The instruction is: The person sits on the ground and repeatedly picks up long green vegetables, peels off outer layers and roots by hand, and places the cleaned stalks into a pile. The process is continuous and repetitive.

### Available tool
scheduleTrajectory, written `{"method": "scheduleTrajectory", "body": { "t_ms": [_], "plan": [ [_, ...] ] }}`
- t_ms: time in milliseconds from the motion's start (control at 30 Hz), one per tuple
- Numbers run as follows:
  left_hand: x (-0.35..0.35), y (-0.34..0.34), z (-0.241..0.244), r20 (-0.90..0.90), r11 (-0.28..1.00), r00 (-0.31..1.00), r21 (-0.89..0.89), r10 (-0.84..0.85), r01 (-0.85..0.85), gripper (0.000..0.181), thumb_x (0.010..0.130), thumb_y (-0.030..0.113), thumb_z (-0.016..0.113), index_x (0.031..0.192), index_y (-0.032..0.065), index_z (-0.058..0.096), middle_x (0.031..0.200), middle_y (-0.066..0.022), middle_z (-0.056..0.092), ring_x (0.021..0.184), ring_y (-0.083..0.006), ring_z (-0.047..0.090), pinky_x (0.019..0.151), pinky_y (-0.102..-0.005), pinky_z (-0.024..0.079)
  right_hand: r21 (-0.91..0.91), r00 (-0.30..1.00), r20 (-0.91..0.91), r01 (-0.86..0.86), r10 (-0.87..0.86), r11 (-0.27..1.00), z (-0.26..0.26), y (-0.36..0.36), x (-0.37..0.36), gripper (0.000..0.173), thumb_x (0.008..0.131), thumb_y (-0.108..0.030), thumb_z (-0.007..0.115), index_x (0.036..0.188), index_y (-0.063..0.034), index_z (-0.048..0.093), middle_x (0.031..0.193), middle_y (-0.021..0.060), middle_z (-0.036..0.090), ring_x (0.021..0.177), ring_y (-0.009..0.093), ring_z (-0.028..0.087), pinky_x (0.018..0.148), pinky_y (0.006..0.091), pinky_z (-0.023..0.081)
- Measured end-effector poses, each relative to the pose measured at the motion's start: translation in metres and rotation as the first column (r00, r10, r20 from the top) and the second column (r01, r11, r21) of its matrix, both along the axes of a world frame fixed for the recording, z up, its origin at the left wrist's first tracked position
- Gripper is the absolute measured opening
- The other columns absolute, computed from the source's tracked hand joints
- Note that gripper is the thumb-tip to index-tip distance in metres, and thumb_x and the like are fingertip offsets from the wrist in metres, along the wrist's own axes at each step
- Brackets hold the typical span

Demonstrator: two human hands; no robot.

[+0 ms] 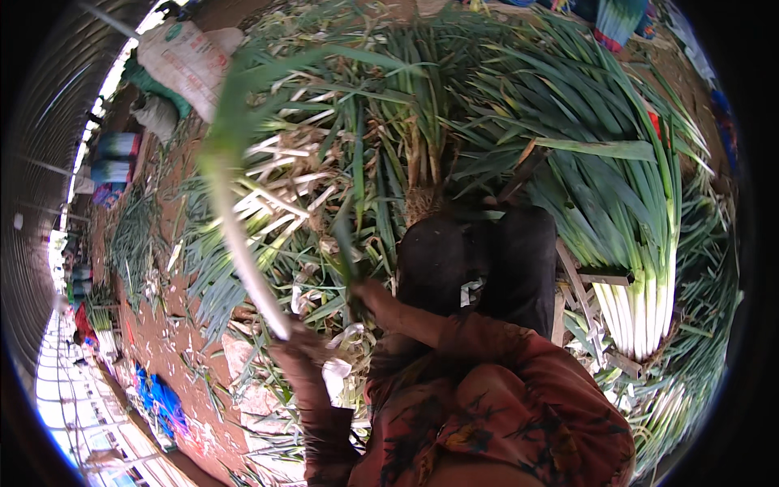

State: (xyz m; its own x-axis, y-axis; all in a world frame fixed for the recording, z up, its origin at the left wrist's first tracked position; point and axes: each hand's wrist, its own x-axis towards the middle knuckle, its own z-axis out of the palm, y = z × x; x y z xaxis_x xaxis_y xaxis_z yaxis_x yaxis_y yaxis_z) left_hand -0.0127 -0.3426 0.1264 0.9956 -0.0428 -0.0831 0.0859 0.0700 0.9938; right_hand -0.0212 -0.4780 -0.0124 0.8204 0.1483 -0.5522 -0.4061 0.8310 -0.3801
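My left hand (298,344) is closed around the root end of a long leek or Welsh onion (243,249), whose white shaft rises to blurred green leaves at the upper left. Near my knees, my right hand (377,301) grips a piece of green leaf (345,246), blurred by motion. A heap of untrimmed onions with roots (280,195) lies beyond my hands. More rooted stalks (426,140) stand in front of my knees. To the right, a bundle of white-stemmed onions (633,310) rests on a metal rack (608,277).
Printed woven sacks (182,61) lie at the upper left. Wrapped bundles (115,155) stand along the left. Leaf scraps cover the reddish ground (158,341), with a blue plastic bag (159,399) at lower left. More green stalks (706,268) lie beyond the rack at right.
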Motion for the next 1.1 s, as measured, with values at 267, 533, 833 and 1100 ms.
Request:
{"method": "scheduleTrajectory", "body": {
  "t_ms": [267, 533, 833, 1100],
  "plan": [
    [0.239, 0.000, -0.020, 0.595, 0.190, 0.801, 0.781, 0.065, -0.595, 0.056, 0.082, 0.033, 0.064, 0.119, -0.0053, 0.046, 0.106, -0.0198, 0.053, 0.076, -0.0270, 0.062, 0.070, -0.0407, 0.052, -0.777, 0.499, 0.569, 0.065, 0.654, 0.626, 0.132, -0.099, -0.008, 0.036, 0.089, -0.022, 0.052, 0.114, 0.0030, 0.052, 0.098, 0.0181, 0.062, 0.086, 0.033, 0.061, 0.075, 0.0392, 0.047],
    [0.188, -0.258, -0.284, -0.245, 0.313, 0.793, 0.823, -0.559, 0.475, 0.058, 0.076, 0.040, 0.065, 0.114, -0.0015, 0.051, 0.100, -0.0236, 0.061, 0.092, -0.0383, 0.060, 0.075, -0.0445, 0.047, -0.250, 0.920, 0.373, 0.224, -0.120, 0.942, 0.106, -0.175, 0.001, 0.028, 0.092, -0.013, 0.048, 0.114, 0.0036, 0.053, 0.098, 0.0089, 0.060, 0.091, 0.013, 0.056, 0.081, 0.0259, 0.044],
    [0.183, -0.287, -0.207, -0.441, 0.551, 0.802, 0.584, -0.402, 0.597, 0.036, 0.070, 0.026, 0.068, 0.089, -0.0039, 0.062, 0.073, -0.0122, 0.062, 0.062, -0.0185, 0.058, 0.058, -0.0329, 0.045, 0.089, 0.922, 0.251, 0.282, -0.296, 0.955, 0.108, -0.193, -0.001, 0.024, 0.093, -0.015, 0.048, 0.108, 0.0026, 0.055, 0.092, 0.0052, 0.059, 0.084, 0.011, 0.056, 0.077, 0.0243, 0.045],
    [0.083, -0.109, 0.036, -0.390, 0.559, 0.842, 0.630, -0.372, 0.539, 0.029, 0.066, 0.021, 0.066, 0.078, -0.0035, 0.057, 0.062, -0.0021, 0.052, 0.056, -0.0096, 0.041, 0.050, -0.0276, 0.035, -0.030, 0.915, 0.176, 0.374, -0.363, 0.927, 0.099, -0.186, 0.004, 0.037, 0.088, -0.025, 0.055, 0.115, -0.0004, 0.050, 0.107, 0.0122, 0.057, 0.100, 0.025, 0.057, 0.082, 0.0374, 0.047]
  ]
}}
